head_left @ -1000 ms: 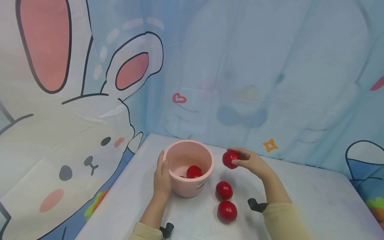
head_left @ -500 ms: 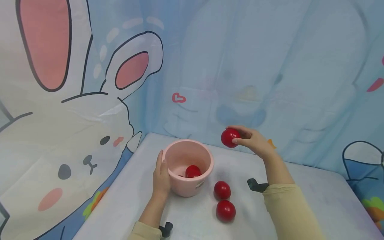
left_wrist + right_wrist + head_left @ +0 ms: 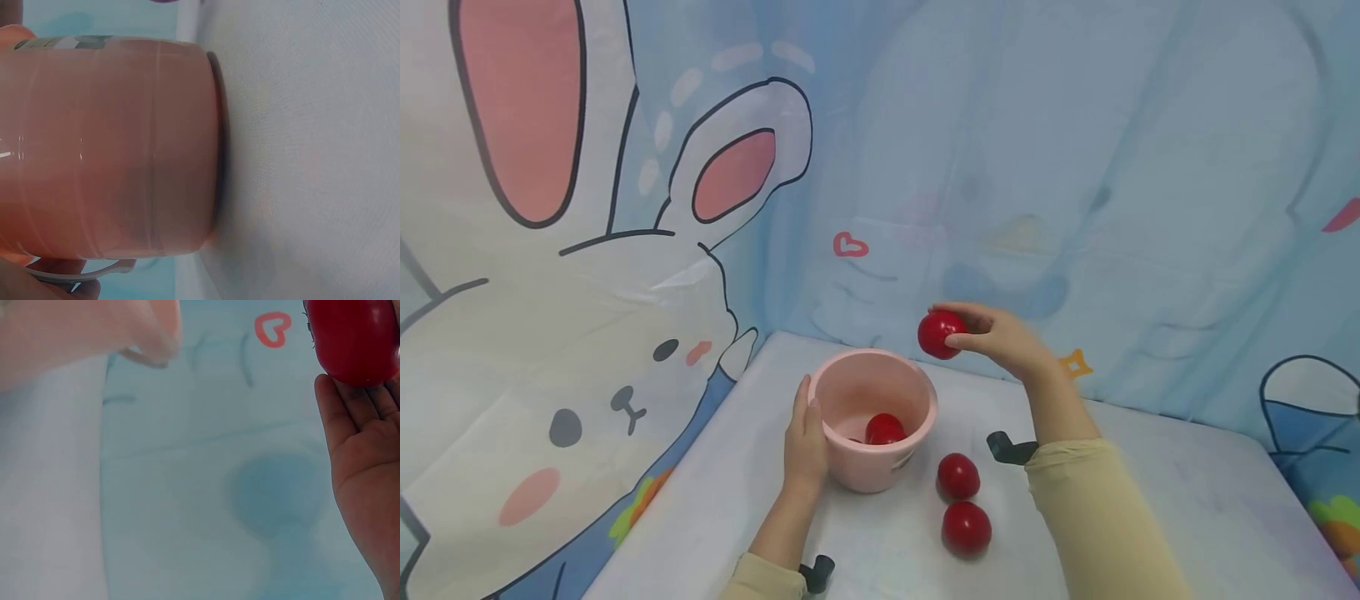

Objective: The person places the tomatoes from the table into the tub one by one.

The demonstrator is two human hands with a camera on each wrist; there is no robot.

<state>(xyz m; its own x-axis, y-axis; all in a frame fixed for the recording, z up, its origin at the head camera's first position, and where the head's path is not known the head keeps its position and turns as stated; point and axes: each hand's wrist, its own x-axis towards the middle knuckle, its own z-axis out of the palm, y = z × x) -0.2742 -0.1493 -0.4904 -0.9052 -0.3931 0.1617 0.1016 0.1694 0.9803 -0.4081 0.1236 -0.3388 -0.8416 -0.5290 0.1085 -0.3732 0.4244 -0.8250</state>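
Note:
A pink bucket [image 3: 867, 467] stands on the table with red tomatoes inside, one plainly visible [image 3: 885, 428]. My left hand [image 3: 806, 450] rests along its left side; in the left wrist view, fingers [image 3: 70, 284] lie by the handle at the edge of the bucket [image 3: 119, 150]. Raised above the table, right of the bucket's rim, my right hand [image 3: 1004, 340] grips a tomato [image 3: 941, 334] between thumb and fingers. The right wrist view shows this tomato [image 3: 355, 339] against the fingers of my right hand [image 3: 369, 456].
Two more tomatoes, one [image 3: 958, 477] behind the other [image 3: 966, 529], lie on the white table [image 3: 880, 558] to the right of the bucket. A blue patterned curtain [image 3: 1075, 167] hangs behind the table, and a rabbit print covers the left side.
My right hand has lifted the gripped tomato higher and then moved it left, closer to the bucket. The left hand and the bucket have stayed in place.

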